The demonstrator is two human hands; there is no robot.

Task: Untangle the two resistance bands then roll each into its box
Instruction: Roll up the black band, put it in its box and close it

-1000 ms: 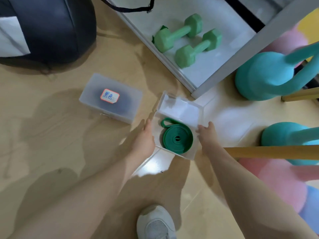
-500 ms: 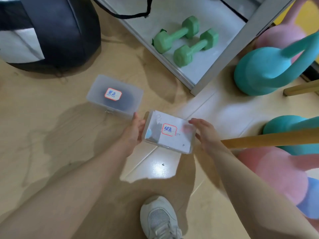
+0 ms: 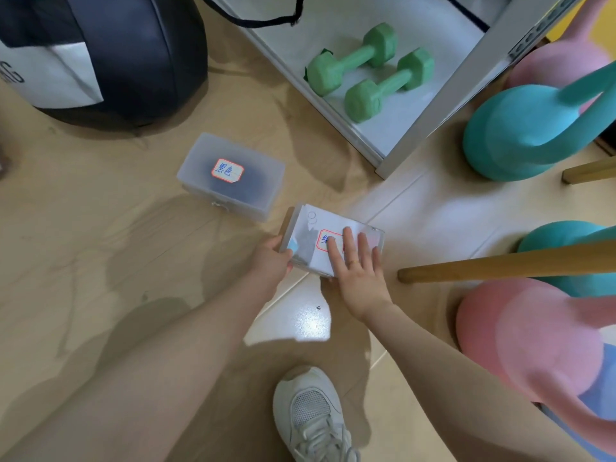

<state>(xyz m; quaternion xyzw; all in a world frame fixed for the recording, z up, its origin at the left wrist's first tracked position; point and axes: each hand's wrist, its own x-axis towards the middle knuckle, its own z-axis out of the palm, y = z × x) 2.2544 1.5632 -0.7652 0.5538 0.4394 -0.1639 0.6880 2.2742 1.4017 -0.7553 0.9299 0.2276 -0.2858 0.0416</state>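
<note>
Two translucent plastic boxes lie on the floor. The left box (image 3: 233,176) is closed, carries a red-framed label, and shows a dark shape through its lid. The near box (image 3: 313,238) is closed too, its own label half covered. My right hand (image 3: 356,268) lies flat on its lid with straight fingers. My left hand (image 3: 270,260) grips the box's left end, thumb and fingers curled round the edge. The green band inside is hidden by the lid.
A white shelf base (image 3: 366,105) holds two green dumbbells (image 3: 353,58). Teal kettlebells (image 3: 526,128) and a pink one (image 3: 533,341) stand at the right, with a wooden bar (image 3: 500,265) across them. A black bag (image 3: 110,55) sits far left. My white shoe (image 3: 313,418) is below.
The near box's lid came down over the rolled green band. My right hand moved from the box's right side onto the lid and now presses flat on it.
</note>
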